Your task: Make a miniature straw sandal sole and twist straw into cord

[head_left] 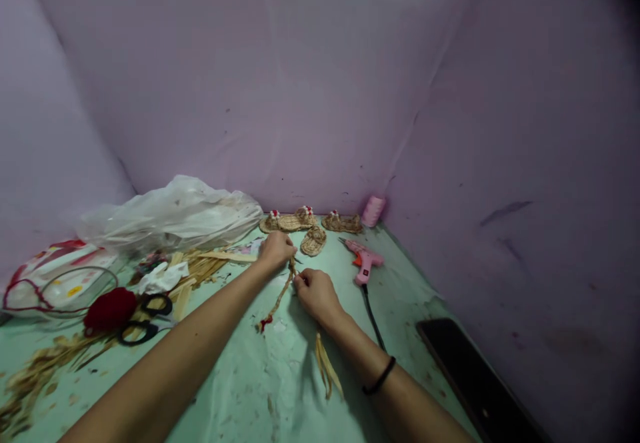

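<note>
Both my hands are closed on a thin braid of dried plant fibre (281,298) in the middle of the table. My left hand (278,251) pinches its upper part. Just below and to the right, my right hand (317,294) grips it from the other side. The braid's lower end hangs toward the tabletop and carries a red tie (266,323). Loose pale fibre strips (327,366) trail out beneath my right wrist. Small woven sandals (314,240) with red and white beads lie just beyond my hands.
A pink glue gun (364,260) with a black cord lies to the right, near a pink thread spool (373,211) and a dark phone-like slab (465,370). At left are black-handled scissors (137,332), red yarn (111,310), fibre strips (200,268) and a plastic bag (185,213).
</note>
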The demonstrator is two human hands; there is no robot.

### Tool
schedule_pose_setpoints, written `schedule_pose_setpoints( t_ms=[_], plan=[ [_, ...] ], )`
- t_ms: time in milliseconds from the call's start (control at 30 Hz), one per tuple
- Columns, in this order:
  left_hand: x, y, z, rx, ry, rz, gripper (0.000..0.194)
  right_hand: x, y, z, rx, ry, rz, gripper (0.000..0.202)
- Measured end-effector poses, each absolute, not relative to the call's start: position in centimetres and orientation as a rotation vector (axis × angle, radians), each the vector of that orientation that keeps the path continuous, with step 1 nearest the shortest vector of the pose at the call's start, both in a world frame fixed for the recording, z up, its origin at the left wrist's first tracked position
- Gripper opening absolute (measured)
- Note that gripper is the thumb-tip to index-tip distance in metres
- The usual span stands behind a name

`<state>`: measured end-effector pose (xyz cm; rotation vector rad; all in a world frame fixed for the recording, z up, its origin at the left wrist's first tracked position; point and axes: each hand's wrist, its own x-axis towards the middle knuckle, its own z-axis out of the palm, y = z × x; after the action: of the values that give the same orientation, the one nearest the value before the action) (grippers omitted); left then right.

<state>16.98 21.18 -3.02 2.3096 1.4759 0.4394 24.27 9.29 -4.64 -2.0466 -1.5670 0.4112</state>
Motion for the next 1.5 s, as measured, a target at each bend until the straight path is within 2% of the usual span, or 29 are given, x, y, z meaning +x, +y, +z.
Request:
schedule_pose_setpoints(
  t_ms=[167,333,600,767,1000,1233,1500],
  plan=[
    [17.8,21.1,-3.4,2.428,1.485,0.359,0.024,23.7,9.1,-4.9,-2.02,-1.55,0.401,0.02],
    [15.8,18.5,-2.2,2.481,1.538,0.338,0.032,24.0,9.1,-5.2,-1.971,-1.511,0.477,0.021],
    [12.2,12.6,-1.6,2.637,1.552,0.036,0.027,24.7,9.1,-5.6,-1.896,-1.41,0.576,0.023],
    [11.7,14.0,-1.0,2.809,1.625,0.081,0.028,24.3,8.4,-5.4,-1.932,-1.322,0.579,0.03],
    [10.9,15.6,-2.2,2.863,1.571,0.16,0.033,22.4,7.8,-5.2,-1.945,-1.255,0.648,0.025],
    [12.9,17.9,-1.2,2.707,1.696,0.225,0.033,21.3,8.0,-6.3,-1.866,-1.179,0.778,0.028],
    [13.5,16.0,-1.7,2.379,1.592,0.307,0.028,21.2,7.7,-6.1,-1.777,-1.143,0.799,0.028]
  ],
)
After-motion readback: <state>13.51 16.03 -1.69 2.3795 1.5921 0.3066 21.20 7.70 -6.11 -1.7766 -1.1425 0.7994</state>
